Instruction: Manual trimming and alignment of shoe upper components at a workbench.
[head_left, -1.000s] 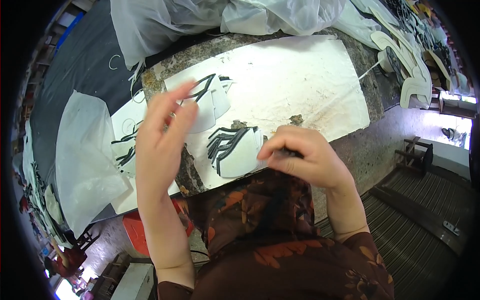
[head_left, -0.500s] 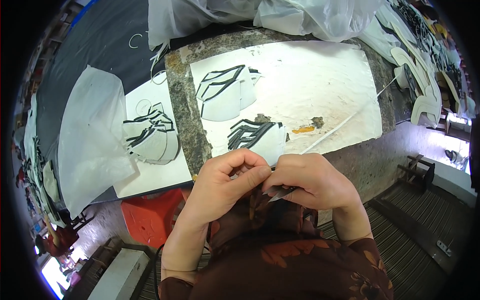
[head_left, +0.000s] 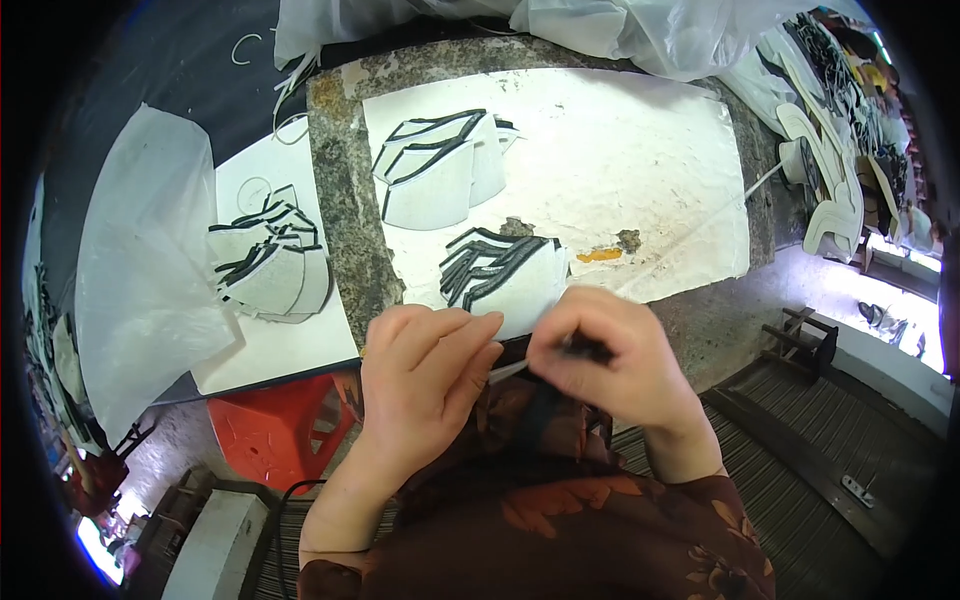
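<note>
My left hand (head_left: 425, 385) is closed at the table's near edge, thumb against fingers. Its grip is mostly hidden; a dark edge and a pale sliver (head_left: 508, 372) show between my hands, too small to name. To its right my right hand (head_left: 615, 360), blurred by motion, is curled around small dark-handled snips (head_left: 588, 346), whose blades showed more plainly half a second ago. Just beyond my hands lies a fanned stack of white cut pieces with black edging (head_left: 520, 290). A second stack of such pieces (head_left: 435, 185) rests farther back on the white sheet (head_left: 620, 150).
On the left, more black-edged pieces (head_left: 285, 275) lie on white board beside a translucent plastic sheet (head_left: 145, 270). Plastic bags (head_left: 650, 40) cover the far edge. A roll of white tape (head_left: 795, 160) stands at right. A red stool (head_left: 265, 430) is below the table's left side.
My hands have moved apart; the left shifted left and the right swung slightly right. The snips' blades no longer show clearly. The whole view has shifted a little.
</note>
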